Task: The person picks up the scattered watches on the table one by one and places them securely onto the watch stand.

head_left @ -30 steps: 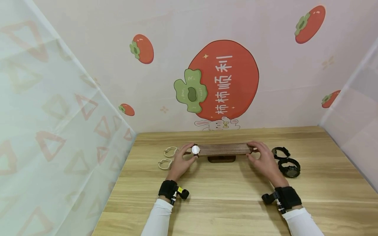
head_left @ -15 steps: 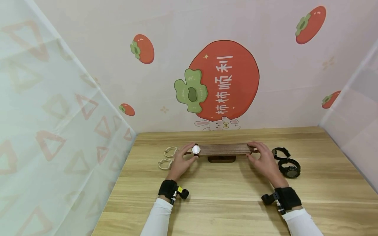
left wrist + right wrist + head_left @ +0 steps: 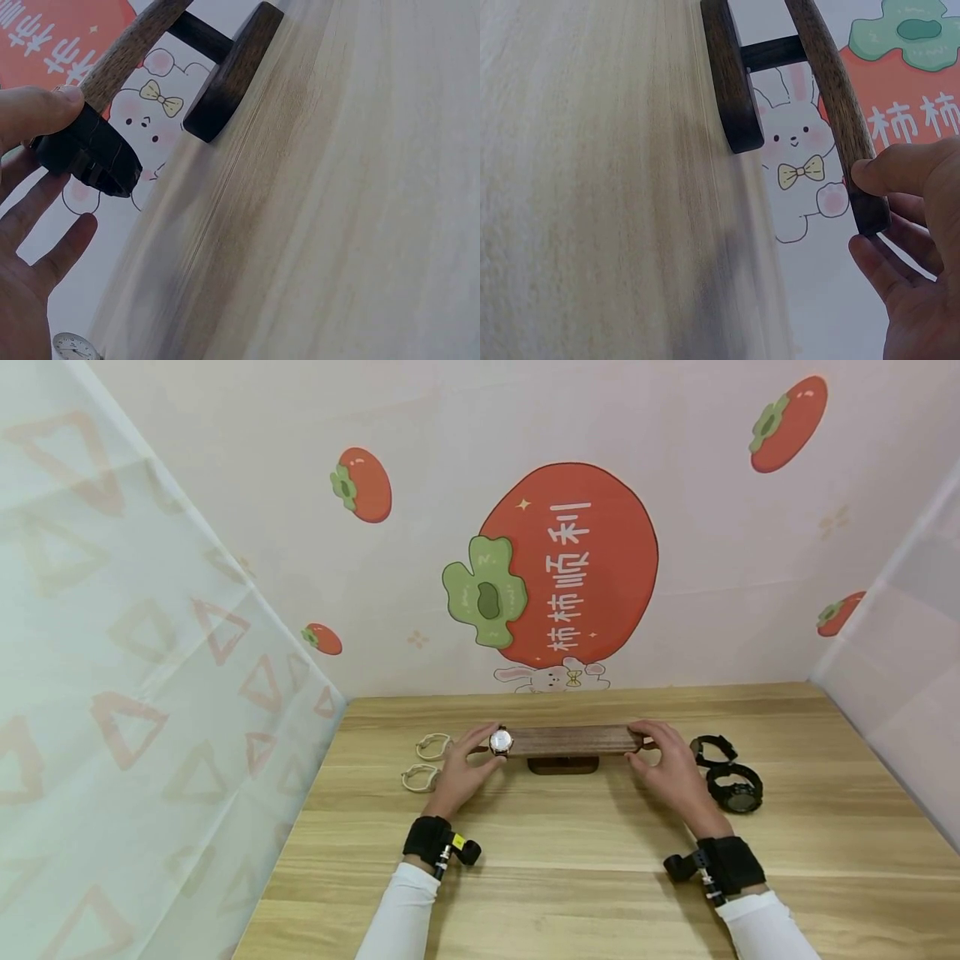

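A dark wooden watch stand lies crosswise at the back of the table, its long bar held above a small base by a short post. Around the bar's left end is a watch with a round white dial and a dark strap. My left hand pinches this watch between thumb and fingers; the strap loops below the bar in the left wrist view. At the other end, my right hand grips the bar's dark tip, thumb on the near side.
Left of the stand lie two pale-strapped watches, a back one and a front one, close to my left hand. Two black watches, one behind and one in front, lie beside my right hand. A printed wall rises behind the table.
The white-dialled watch has slid slightly right along the bar, with my left hand moving along with it. My right hand stays at the bar's right end.
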The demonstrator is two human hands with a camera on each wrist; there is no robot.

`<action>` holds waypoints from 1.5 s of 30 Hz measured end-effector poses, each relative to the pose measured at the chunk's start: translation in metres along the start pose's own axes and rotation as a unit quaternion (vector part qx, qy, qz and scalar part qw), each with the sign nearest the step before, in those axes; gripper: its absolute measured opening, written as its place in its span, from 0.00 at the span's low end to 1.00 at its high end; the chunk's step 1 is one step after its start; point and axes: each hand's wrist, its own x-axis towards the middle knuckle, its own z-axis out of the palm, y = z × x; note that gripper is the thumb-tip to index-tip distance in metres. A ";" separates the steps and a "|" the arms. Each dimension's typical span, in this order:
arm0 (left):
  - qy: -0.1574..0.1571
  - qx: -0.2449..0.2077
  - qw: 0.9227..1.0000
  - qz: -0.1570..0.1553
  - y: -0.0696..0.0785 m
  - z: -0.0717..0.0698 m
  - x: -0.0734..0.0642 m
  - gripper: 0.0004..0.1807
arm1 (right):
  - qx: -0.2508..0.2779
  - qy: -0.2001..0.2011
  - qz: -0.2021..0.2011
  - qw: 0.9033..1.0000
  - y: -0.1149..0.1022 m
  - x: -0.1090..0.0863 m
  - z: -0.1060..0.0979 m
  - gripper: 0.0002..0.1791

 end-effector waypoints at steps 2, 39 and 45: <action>0.000 -0.005 1.000 0.000 0.001 0.001 0.001 0.35 | -0.001 0.001 -0.003 1.000 0.001 0.000 0.000 0.28; -0.034 0.018 0.999 -0.033 0.007 0.009 0.009 0.37 | -0.009 0.006 -0.012 1.000 0.001 0.000 -0.001 0.28; -0.026 0.043 0.998 -0.038 0.008 0.004 0.007 0.39 | -0.013 0.010 -0.019 1.000 0.000 0.000 0.000 0.27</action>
